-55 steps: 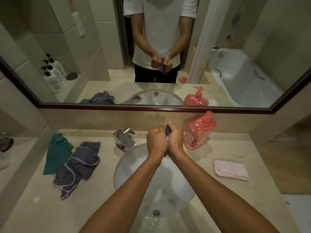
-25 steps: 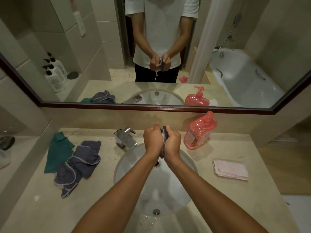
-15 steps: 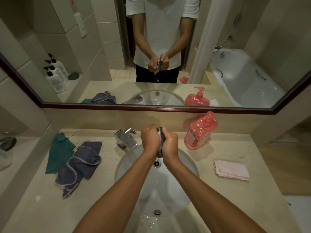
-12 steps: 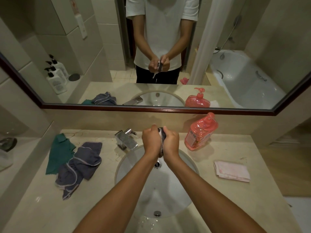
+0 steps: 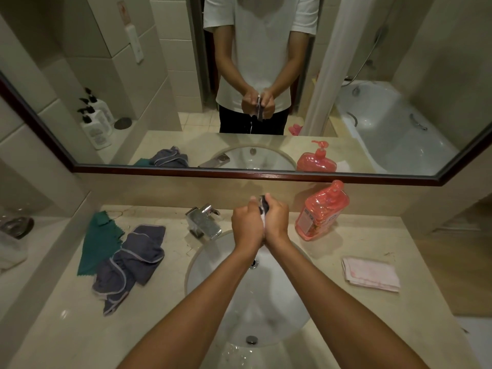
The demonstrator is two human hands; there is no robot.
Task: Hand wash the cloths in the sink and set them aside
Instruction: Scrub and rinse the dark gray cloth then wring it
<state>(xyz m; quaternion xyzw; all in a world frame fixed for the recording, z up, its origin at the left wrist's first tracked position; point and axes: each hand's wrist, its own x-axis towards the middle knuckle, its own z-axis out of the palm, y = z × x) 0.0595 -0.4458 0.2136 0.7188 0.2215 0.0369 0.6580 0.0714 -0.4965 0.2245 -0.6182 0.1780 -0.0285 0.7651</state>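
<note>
A green cloth (image 5: pixel 99 242) is lying flat at the 9 o'clock side of the countertop (image 5: pixel 66 328), its right edge tucked under a crumpled grey cloth (image 5: pixel 133 265) with pale piping. Both are lying well apart from the sink (image 5: pixel 210 265) and, judging by their position, are waiting for washing or are already set aside; the view does not show which.

At 11 o'clock of the basin, the chrome faucet (image 5: pixel 204 222) is standing with no visible stream running from it.

Above the basin, toward 12 o'clock, the left hand (image 5: pixel 246 227) and right hand (image 5: pixel 277 222) are pressing together, fingers clenched around a small dark cloth (image 5: pixel 264 205). Only its top end is showing between the knuckles, with a pale strip, probably its trim or suds, just below. The mirror (image 5: pixel 266 176) is showing the lower end of the bundle and drops falling from it.

Compared with the frame two seconds earlier, the hands are sitting at nearly the same spot over the basin, after dipping slightly lower in between, and the grip is remaining tight throughout. This indicates that the wringing step is continuing and is nearing its end, with the transfer to the counter not yet begun.

At 2 o'clock, a red soap bottle (image 5: pixel 320 211) is standing upright against the back wall. At 3 o'clock, a folded pink cloth (image 5: pixel 371 272) is lying on the counter, unmoved.
</note>
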